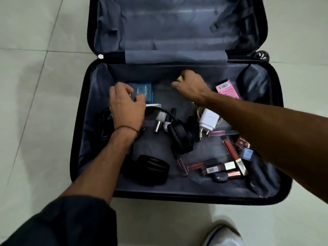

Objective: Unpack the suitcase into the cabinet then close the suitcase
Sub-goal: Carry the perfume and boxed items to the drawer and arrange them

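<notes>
Several lipsticks, headphones, charger lie inside open suitcase

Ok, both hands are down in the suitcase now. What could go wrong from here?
1. The right hand pinches a small gold-capped item that is mostly hidden; so light a grip could slip.
2. The left hand grips the blue box right beside a black cable; lifting might snag it.
3. The lip gloss tubes lie scattered loose; either hand could knock them on the way out.
</notes>
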`<state>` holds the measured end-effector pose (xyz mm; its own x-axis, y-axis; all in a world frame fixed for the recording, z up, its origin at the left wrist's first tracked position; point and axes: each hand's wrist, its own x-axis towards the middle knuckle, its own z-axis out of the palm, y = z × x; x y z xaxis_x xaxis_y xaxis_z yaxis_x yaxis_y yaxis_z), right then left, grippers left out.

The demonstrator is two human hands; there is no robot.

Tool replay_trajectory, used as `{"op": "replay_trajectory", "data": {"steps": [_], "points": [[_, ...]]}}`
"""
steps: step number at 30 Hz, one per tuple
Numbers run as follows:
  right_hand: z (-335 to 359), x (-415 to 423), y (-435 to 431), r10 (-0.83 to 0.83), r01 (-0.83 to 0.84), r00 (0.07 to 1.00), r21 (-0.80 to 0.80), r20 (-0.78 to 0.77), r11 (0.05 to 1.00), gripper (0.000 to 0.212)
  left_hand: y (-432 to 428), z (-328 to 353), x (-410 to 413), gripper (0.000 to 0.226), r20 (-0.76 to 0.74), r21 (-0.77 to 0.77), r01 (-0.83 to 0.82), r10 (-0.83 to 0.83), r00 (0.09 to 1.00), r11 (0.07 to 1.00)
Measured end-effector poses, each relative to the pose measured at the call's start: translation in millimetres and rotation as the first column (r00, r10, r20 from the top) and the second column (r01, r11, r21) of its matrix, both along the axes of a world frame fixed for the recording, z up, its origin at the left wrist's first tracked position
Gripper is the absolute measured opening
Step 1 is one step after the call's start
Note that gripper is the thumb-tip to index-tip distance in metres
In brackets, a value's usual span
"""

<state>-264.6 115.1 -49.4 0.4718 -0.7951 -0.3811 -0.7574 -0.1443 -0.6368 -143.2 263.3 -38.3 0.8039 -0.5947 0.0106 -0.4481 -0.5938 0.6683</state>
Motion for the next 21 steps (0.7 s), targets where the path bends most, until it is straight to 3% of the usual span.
{"op": "replay_trajectory", "data": {"steps": [4, 6, 9, 15, 19, 21], "points": [[3, -11, -4, -0.087, 0.086, 0.996, 0.067, 0.009, 0.994, 0.027, -35, -7, 26, 0.091, -0.198, 0.431, -0.2, 0.308, 0.931, 0.88], [1, -14, -4, -0.123, 0.123, 0.992, 0.098, 0.001, 0.988, 0.028, -49, -13, 31, 0.107, -0.239, 0.53, -0.178, 0.348, 0.907, 0.829], [0, -14, -5, -0.135, 0.134, 0.991, 0.137, -0.001, 0.981, 0.021, -61, -22, 37, 0.123, -0.293, 0.544, -0.144, 0.348, 0.891, 0.827], [4, -11, -5, -0.106, 0.108, 0.994, 0.139, -0.019, 0.984, 0.015, -75, -10, 20, 0.114, -0.097, 0.396, -0.177, 0.232, 0.968, 0.901], [11, -15, -9, -0.087, 0.087, 0.996, 0.129, -0.005, 0.988, 0.016, -72, -22, 16, 0.108, -0.269, 0.096, -0.225, 0.243, 0.932, 0.97], [15, -21, -11, -0.104, 0.105, 0.994, 0.084, -0.013, 0.991, 0.018, -67, -29, 18, 0.1, -0.333, -0.072, -0.264, 0.226, 0.915, 0.962]]}}
